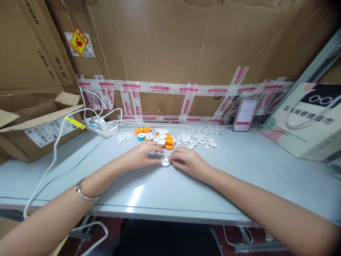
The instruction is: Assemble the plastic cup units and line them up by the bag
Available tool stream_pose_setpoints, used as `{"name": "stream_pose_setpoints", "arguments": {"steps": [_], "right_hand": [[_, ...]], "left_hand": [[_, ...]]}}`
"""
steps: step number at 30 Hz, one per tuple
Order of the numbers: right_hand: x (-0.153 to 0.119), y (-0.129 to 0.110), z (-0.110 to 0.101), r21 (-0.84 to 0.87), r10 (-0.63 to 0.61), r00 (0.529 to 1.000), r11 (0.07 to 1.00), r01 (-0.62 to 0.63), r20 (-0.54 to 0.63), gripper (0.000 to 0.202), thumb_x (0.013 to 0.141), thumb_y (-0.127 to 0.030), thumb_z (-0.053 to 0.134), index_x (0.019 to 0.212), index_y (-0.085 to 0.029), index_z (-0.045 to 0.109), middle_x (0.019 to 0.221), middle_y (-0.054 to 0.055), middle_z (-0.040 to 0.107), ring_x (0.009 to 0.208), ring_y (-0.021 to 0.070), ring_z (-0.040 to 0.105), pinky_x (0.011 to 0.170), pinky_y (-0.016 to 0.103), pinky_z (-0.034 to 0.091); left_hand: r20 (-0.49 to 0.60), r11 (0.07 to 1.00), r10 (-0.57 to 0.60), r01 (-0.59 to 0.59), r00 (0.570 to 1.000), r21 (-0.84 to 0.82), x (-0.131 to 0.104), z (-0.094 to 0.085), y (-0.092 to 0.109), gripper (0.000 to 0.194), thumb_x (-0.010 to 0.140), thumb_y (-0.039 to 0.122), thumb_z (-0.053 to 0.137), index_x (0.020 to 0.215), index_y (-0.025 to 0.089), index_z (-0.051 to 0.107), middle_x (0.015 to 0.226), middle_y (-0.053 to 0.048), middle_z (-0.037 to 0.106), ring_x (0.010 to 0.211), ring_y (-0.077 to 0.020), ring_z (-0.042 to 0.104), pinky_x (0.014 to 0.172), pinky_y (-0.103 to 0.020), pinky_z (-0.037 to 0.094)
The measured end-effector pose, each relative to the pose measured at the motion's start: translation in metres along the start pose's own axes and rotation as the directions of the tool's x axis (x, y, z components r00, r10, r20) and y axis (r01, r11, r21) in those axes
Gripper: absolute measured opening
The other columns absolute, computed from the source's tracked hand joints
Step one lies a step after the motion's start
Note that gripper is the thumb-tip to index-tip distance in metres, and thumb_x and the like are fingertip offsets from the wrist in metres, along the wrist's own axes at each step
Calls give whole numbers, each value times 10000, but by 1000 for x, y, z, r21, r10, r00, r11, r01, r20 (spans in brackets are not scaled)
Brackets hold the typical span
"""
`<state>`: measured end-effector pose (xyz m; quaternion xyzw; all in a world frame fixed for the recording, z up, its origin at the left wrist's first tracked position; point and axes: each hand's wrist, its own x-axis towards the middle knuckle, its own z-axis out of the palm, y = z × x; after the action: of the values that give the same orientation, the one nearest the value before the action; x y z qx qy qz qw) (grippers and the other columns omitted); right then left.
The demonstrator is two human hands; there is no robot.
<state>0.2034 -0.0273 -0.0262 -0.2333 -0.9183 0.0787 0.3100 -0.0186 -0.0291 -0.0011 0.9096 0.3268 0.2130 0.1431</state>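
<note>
A small round white piece with a clear rim (pixel 165 161) is between my two hands, low over the table or on it. My left hand (pixel 144 155) curves round its left side, thumb at its edge and fingers apart from the thumb. At its right edge are the fingertips of my right hand (pixel 186 160), pressed together; whether they pinch anything besides the rim is too small to tell. Just beyond lie orange round parts (pixel 169 140), white round parts (pixel 161 142) and a teal one (pixel 141 139). Small white flat pieces (pixel 206 140) form a pile to the right.
Clear round cups (pixel 201 127) stand behind the white pieces. Small white parts (pixel 125 136) lie left. A power strip (pixel 102 128) with cables, an open carton (pixel 39 124), a phone-like object (pixel 246 114) and a paper bag (pixel 306 121) border the table (pixel 213 199).
</note>
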Motion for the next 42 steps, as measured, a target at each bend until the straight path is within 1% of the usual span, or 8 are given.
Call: {"name": "stream_pose_setpoints", "arguments": {"steps": [2,6,13,18,25,31,37,42], "right_hand": [[0,0,0,-57,-44,999,997,45,16,156,827,-125,500,868,-171,643,791,65,651,768,169,572,698,297,473],[0,-1,1,-131,-84,995,987,89,44,166,844,-137,481,892,-170,636,801,71,643,771,166,565,692,292,465],[-1,-3,1,-218,-145,986,963,159,79,198,861,-146,449,888,-147,645,799,77,641,757,171,561,696,299,462],[-1,-5,-1,-235,-133,985,959,157,112,211,871,-148,435,913,-150,642,812,81,637,775,171,564,717,307,461],[-2,-8,-1,-235,-116,983,961,148,143,183,832,-101,469,885,-133,642,840,94,632,807,182,559,735,310,458],[-1,-9,-3,-195,-109,983,971,137,145,199,830,-94,451,891,-149,632,845,97,628,803,181,553,735,316,460],[-1,-6,-1,-101,-79,991,991,90,111,201,807,-72,475,890,-151,640,841,90,642,801,175,575,724,301,473],[-1,-5,-3,-50,-28,996,998,33,84,182,801,-78,502,893,-140,646,833,85,659,802,177,588,738,306,474]], "left_hand": [[37,1000,-1,1,999,-9,1,2,0,281,801,391,584,986,187,641,944,-49,642,874,-173,585,776,-273,437],[84,1000,-5,7,996,-29,2,3,4,238,820,361,567,964,190,648,912,-40,638,846,-158,579,759,-250,427],[92,999,-20,22,996,-28,1,3,5,228,811,356,579,946,185,645,895,-41,631,831,-154,568,745,-244,424],[96,999,-33,36,995,-29,1,3,4,224,807,351,585,941,181,641,902,-43,627,846,-159,564,762,-253,423],[95,1000,-16,17,995,-10,1,4,2,224,814,354,576,944,183,638,897,-41,626,833,-156,563,754,-254,425],[93,999,-29,30,995,-11,1,3,5,231,810,360,575,937,179,641,886,-44,631,823,-158,569,746,-256,428],[77,999,-43,44,996,-11,0,3,7,259,801,402,570,912,177,638,868,-42,629,794,-150,566,716,-247,431],[81,998,-62,64,995,-17,-1,3,8,248,792,390,580,910,179,633,870,-30,638,791,-146,573,723,-245,434]]}}
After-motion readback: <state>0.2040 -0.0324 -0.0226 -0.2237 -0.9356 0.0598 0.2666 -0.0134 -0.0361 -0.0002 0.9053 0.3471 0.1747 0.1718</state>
